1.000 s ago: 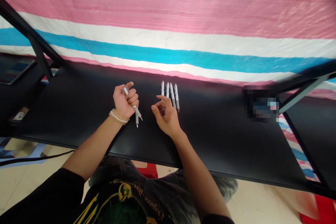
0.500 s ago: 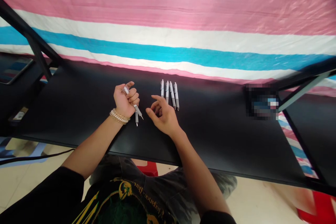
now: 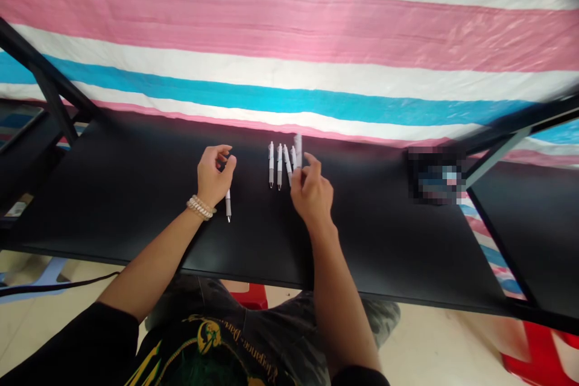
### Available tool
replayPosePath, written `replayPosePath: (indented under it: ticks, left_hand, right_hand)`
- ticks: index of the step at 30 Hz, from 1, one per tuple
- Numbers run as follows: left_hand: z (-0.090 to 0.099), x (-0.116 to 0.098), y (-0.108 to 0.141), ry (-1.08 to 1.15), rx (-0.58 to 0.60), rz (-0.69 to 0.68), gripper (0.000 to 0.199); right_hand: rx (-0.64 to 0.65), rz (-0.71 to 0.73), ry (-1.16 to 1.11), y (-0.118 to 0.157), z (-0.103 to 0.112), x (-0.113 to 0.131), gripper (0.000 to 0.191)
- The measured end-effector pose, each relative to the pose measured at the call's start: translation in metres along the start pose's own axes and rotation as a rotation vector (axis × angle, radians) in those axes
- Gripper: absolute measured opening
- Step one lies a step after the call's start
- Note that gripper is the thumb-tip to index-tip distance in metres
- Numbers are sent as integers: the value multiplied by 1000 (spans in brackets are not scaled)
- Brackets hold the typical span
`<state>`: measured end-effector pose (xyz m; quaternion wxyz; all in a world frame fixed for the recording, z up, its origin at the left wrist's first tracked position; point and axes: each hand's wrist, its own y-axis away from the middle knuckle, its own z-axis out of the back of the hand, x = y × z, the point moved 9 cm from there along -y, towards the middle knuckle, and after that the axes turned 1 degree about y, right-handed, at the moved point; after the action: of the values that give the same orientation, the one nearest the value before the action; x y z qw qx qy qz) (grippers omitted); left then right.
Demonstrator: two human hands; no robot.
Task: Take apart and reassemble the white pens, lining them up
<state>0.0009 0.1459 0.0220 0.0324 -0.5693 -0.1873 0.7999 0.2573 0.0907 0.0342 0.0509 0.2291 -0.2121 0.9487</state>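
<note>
- Black sleeves (image 3: 58, 344) cover both upper arms at the bottom of the frame, above a dark T-shirt (image 3: 212, 344) with a yellow print.
- Red plastic stools (image 3: 538, 356) stand on the pale floor (image 3: 45, 325) at the lower right and lower middle.
- Left hand (image 3: 212, 176), left of centre on the black tabletop (image 3: 113, 211), is curled closed over the upper end of a white pen (image 3: 228, 205), whose tip points toward the person. A beaded bracelet (image 3: 200, 207) circles the wrist.
- Right hand (image 3: 311, 190), just right of centre, has its fingers raised and loosely bunched beside an upright, blurred pen (image 3: 298, 151). Whether they pinch it, motion blur hides.
- Four white pens (image 3: 279, 166) lie side by side just left of those fingers, roughly parallel, the rightmost partly behind them.
- Pixelated patch (image 3: 436, 176) sits on the far right of the tabletop.
- Pink, white and blue striped cloth (image 3: 289, 36) fills the top of the frame.
</note>
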Motion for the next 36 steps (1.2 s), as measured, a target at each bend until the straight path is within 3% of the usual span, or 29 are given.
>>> replayPosePath:
  ticks: [3,7,11,15,19,22,24,27,29,33,36]
  left_hand:
    - [4,2,-3,-371,3,-79,24]
    - [-1,16,-2,-633,82,-52,29]
    - [-13,23,3,-719,196,-80,25]
    - [-22,22,6,-682,281,-112,22]
    - [-24,23,6,-563,332,-102,15]
    - [-23,28,3,-325,335,-36,10]
    - [-22,32,1,-120,311,28,14]
    - [-19,34,-1,107,224,103,20]
    - [-14,30,-1,180,138,97,21]
    - [-5,20,-1,289,-1,77,24]
    - [-12,19,1,481,46,159,31]
  right_hand:
    - [39,-100,192,-6,5,-29,42]
    - [163,-77,286,-6,-6,-39,38]
    - [244,-19,285,-2,-19,-36,37]
    - [235,11,267,-1,-21,-34,38]
    - [133,45,228,-4,-12,-26,37]
    - [31,73,124,-1,-3,-6,34]
    - [92,147,-37,6,-9,16,32]
    - [351,283,-360,27,-34,57,34]
    - [459,314,-506,41,-46,76,35]
    - [482,280,-630,50,-60,85,33]
    - [501,190,-738,49,-66,79,29]
